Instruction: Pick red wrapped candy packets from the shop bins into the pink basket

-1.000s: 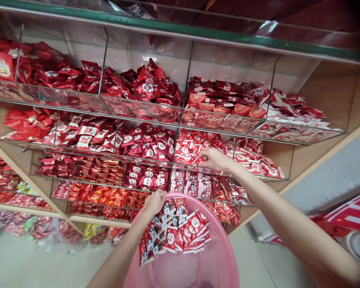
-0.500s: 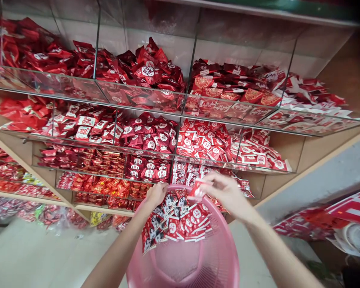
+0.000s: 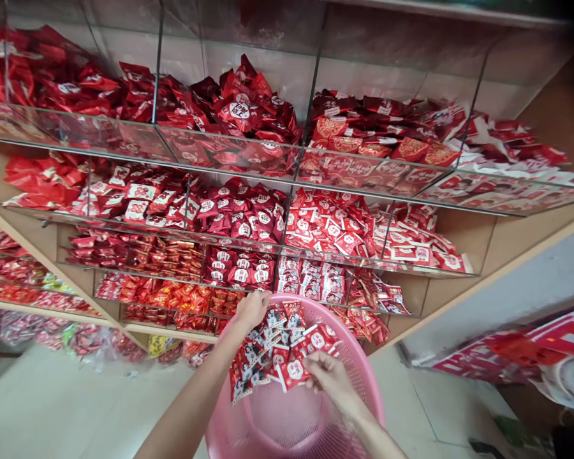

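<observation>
My left hand [image 3: 251,311] is closed on the far left rim of a pink plastic basket [image 3: 374,389], which tilts below the shelves. Inside the basket, over its far half, lie several small packets: red ones with black-and-white figures [image 3: 249,357] on the left and plain red-and-white ones [image 3: 318,338] on the right. Low over the pile, my right hand [image 3: 329,377] pinches the edge of a red packet [image 3: 293,371] with a white print. Its thumb and forefinger are pressed together at the packet's right side.
Ahead stands a tiered wooden rack with clear glass dividers [image 3: 299,162], its bins full of red packets [image 3: 239,111]. Bagged packets [image 3: 86,341] lie along its foot at left. To the right are a grey wall [image 3: 521,280] and red-and-white printed material [image 3: 564,331].
My right hand has come down and nearer from above the basket's far right rim, bringing the red packet onto the pile. My left hand stays on the rim.
</observation>
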Motion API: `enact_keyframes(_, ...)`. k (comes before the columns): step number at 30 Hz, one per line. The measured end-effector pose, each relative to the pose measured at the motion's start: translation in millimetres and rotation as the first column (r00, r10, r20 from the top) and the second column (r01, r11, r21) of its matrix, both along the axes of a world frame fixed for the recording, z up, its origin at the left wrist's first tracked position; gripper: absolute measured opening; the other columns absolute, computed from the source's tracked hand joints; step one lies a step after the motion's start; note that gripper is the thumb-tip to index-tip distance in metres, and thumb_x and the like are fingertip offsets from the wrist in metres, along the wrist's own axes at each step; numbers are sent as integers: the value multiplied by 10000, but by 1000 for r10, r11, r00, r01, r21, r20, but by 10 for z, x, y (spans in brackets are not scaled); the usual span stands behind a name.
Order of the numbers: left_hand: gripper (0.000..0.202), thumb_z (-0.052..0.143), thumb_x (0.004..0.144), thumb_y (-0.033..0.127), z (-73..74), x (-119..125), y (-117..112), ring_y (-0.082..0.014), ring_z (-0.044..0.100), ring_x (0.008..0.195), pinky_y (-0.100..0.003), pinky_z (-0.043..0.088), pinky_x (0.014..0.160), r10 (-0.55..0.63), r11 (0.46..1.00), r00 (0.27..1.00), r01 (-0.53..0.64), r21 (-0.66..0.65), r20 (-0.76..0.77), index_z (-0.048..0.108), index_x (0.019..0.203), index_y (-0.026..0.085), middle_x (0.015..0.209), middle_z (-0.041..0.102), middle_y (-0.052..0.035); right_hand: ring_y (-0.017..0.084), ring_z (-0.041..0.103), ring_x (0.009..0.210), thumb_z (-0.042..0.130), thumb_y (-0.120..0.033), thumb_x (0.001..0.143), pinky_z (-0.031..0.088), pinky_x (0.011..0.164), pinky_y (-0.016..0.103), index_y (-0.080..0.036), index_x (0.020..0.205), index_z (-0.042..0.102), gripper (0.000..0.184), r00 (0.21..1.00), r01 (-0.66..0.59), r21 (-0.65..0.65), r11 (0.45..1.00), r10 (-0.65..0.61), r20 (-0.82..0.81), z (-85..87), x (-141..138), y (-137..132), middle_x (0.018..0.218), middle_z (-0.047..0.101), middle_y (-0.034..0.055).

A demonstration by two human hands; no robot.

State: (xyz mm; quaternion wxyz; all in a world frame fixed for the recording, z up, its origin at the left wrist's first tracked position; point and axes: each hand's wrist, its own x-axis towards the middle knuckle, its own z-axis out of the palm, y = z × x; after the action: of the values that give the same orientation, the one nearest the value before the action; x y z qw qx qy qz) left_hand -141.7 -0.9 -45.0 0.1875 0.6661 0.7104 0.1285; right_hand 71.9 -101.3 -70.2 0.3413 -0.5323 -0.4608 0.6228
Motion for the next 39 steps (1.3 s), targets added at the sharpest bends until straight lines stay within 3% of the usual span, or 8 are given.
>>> enact_keyframes(4,394,318,905,427,4,-2,3,-212,614,1005,-301,459,809,-1,1000,1000,1,-3,1,591,1175,343,1144,652,-27,105,529,461,661,-462,680,351,458,207,-205,902,502,375,995,76,24,997,-74,-68,-14,3,-40,548,507,-83)
enact_keyframes(10,384,326,902,423,41,4,-16,-218,620,998,-302,463,795,-6,1000,1000,6,8,16,601,1159,345,1136,656,-19,126,588,571,645,-423,704,394,528,233,-181,804,593,267,995,32,32,999,-28,-95,4,25,-43,652,556,-34)
enact_keyframes(21,398,320,901,426,24,-8,-2,-233,625,985,-312,461,787,-4,1000,1000,4,10,2,599,1168,328,1117,665,-32,130,518,594,662,-495,685,388,581,261,-154,987,661,455,999,11,78,997,-8,-47,-77,-20,-65,642,601,1)
enact_keyframes(26,395,314,900,427,9,-19,1,-231,631,974,-311,465,774,-18,999,1000,17,27,24,610,1147,337,1104,672,-19,145,563,644,668,-470,677,414,595,276,-169,1057,633,486,998,-44,83,996,47,-45,-170,-60,-86,831,651,46)
enact_keyframes(30,393,320,897,421,9,-21,5,-238,629,980,-318,465,778,-12,999,1000,11,32,18,612,1146,335,1102,672,-22,141,592,648,694,-482,626,431,588,275,-159,1155,560,633,990,-134,12,991,135,-38,-235,-86,-118,961,628,78)
enact_keyframes(35,383,323,899,424,4,-23,9,-220,624,997,-292,460,779,-15,999,1000,14,36,17,614,1136,346,1118,666,-21,124,590,530,637,-568,624,397,473,241,-121,1220,450,768,978,-203,-45,978,204,40,-290,-94,-131,874,615,61)
enact_keyframes(39,388,320,901,434,-7,-31,8,-216,626,991,-286,457,780,-6,1000,1000,6,30,20,605,1150,348,1116,667,-23,112,567,452,564,-588,675,375,417,218,-118,1139,487,664,970,-213,8,977,210,120,-205,-84,-77,758,622,32)
